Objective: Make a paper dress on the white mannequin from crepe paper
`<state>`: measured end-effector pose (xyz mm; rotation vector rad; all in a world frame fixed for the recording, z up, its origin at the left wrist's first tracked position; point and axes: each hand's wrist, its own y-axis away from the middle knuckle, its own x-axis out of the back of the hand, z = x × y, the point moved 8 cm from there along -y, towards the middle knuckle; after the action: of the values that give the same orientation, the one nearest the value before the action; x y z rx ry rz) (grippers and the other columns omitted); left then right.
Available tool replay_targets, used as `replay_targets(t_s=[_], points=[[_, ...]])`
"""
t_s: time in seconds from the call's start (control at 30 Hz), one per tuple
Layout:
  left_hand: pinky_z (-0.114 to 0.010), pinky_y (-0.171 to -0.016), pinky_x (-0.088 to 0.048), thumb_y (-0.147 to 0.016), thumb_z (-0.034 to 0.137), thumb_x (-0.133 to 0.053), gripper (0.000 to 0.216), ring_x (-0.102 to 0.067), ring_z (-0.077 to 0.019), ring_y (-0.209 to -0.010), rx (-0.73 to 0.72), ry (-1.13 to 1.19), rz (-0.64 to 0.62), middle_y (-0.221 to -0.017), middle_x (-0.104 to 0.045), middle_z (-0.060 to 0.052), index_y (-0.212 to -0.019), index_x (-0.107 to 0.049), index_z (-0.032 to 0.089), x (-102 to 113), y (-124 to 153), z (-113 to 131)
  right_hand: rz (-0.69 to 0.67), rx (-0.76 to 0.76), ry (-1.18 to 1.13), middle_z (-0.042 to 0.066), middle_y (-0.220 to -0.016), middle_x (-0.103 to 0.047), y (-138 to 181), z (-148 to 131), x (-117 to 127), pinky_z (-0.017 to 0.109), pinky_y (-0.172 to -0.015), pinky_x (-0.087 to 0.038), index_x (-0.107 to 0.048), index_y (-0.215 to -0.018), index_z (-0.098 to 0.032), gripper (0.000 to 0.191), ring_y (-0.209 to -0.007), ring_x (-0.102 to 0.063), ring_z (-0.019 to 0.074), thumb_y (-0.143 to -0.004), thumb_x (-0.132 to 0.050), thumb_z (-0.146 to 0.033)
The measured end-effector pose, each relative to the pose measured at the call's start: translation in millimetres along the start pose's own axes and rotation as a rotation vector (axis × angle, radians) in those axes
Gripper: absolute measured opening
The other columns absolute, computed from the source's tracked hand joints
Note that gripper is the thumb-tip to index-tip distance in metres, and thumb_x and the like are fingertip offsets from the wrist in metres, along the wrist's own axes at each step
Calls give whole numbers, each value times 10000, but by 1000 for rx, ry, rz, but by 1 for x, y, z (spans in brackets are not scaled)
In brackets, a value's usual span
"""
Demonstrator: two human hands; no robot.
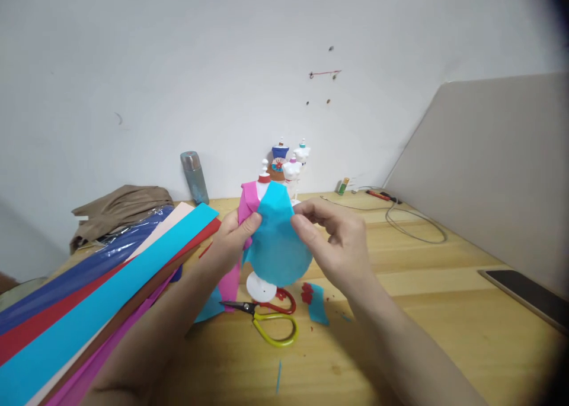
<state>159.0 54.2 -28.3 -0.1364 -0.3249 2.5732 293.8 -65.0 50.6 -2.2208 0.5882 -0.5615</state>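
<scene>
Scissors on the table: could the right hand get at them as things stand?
Probably yes: the scissors lie on the table, their handles uncovered on the side of the right hand. It would likely have to release the turquoise piece first.

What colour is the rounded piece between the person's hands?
The rounded piece is plain bright blue, seen best in the head view.

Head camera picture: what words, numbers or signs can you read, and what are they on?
None: I can't read any word, number or sign here.
Bottle: any marks are too blurred to read.
Small green-and-orange thing near the wall: too small to read.
Turquoise piece in the hands and scissors: no lettering I can make out.
</scene>
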Motion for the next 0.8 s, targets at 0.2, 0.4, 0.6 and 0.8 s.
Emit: replay_targets(t_s=[0.2, 0.4, 0.6, 0.8], points=[[-285, -641, -475, -894, 511, -620, 321, -546, -168, -690, -167, -327, 4, -715, -587, 0, -887, -658, 193, -12, 13, 36, 110, -4, 60, -18, -574, -571, -1, 5, 6, 311, -533, -489, -535, -655, -257, 235, -541, -550, 160, -870, -632, -270], [-316, -716, -480, -916, 407, -552, 199, -570, -194, -743, -284, -499, 55, -790, -632, -11, -837, -584, 227, -19, 22, 53, 145, 34, 108, -35, -555, -535, -1, 0, 6, 308, -525, -461, -508, -653, -259, 232, -514, -519, 146, -851, -622, -220], [-346, -786, -487, -908, 383, -574, 158, -609, -229, -828, -305, -528, 118, -854, -655, -34, -844, -561, 239, -20, 26, 51, 169, 42, 159, -29, -568, -553, 1, 1, 5, 328, -543, -465, -555, -696, -265, 188, -525, -531, 155, -862, -632, -221], [-349, -800, -491, -914, 378, -558, 148, -622, -234, -853, -290, -502, 101, -887, -663, -37, -865, -568, 239, -22, 27, 51, 202, 15, 82, -22, -579, -588, 0, 5, 8, 325, -542, -491, -571, -683, -265, 172, -542, -567, 161, -838, -613, -201]])
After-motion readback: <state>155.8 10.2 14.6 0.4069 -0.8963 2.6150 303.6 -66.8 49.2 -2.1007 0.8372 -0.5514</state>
